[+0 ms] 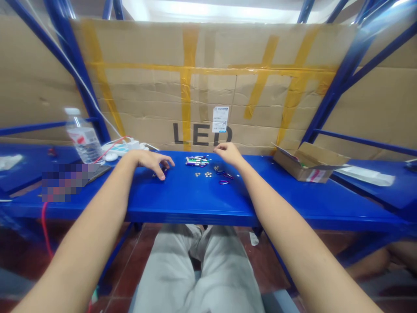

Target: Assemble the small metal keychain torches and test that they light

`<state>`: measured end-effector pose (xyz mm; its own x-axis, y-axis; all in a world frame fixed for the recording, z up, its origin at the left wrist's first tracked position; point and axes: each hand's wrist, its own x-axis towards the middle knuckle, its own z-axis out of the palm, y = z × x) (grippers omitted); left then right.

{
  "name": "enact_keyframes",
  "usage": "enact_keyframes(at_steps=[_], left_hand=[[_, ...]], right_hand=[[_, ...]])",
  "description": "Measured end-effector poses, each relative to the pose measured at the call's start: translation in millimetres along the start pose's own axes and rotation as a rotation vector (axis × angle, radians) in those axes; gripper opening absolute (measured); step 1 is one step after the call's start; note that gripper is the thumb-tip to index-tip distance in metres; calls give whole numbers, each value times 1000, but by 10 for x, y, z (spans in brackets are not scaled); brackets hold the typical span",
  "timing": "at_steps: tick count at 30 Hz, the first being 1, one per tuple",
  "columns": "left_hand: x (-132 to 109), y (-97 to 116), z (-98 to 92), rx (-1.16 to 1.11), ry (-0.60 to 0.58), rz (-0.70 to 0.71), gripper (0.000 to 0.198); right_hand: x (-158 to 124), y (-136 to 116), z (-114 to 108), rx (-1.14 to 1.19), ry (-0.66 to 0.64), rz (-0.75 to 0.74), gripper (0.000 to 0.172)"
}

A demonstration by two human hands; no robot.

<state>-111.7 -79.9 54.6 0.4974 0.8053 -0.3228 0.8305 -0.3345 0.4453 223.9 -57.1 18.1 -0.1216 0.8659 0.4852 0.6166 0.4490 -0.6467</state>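
Observation:
My left hand (pixel 153 161) hovers low over the left part of the blue table, thumb and fingers apart, above some small dark items (pixel 155 174) partly hidden beneath it. Farther right, my right hand (pixel 229 153) is held with thumb and fingertips together; anything between them is too small to make out. Between the hands lies a pile of slim metallic tubes (pixel 197 161) in purple, green and silver. Nearer to me are several small silver discs (pixel 208 174). Tiny metal parts (pixel 216 168) and dark purple carabiners (pixel 224 182) rest just below my right hand.
An open cardboard box (pixel 309 163) stands at the right. On the left are a water bottle (pixel 84 137), a white power strip (pixel 125 147) with cables and a flat dark object (pixel 99 173). A large taped carton (pixel 156 100) walls off the back between blue posts.

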Motion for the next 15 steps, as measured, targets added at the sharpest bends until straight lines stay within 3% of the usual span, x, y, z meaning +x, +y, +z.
enact_keyframes(at_steps=[3,7,11,15], left_hand=[[68,-40,31,47,4,-35,79],[237,-23,119,54,92,77,48],[369,155,268,123,253,154,24],[383,350,367,201,359,177,20]], right_hand=[[2,-4,17,12,-6,-12,17],[10,-10,26,21,11,5,17],[7,-43,43,30,31,5,15],[-18,-102,68,25,20,-20,16]])
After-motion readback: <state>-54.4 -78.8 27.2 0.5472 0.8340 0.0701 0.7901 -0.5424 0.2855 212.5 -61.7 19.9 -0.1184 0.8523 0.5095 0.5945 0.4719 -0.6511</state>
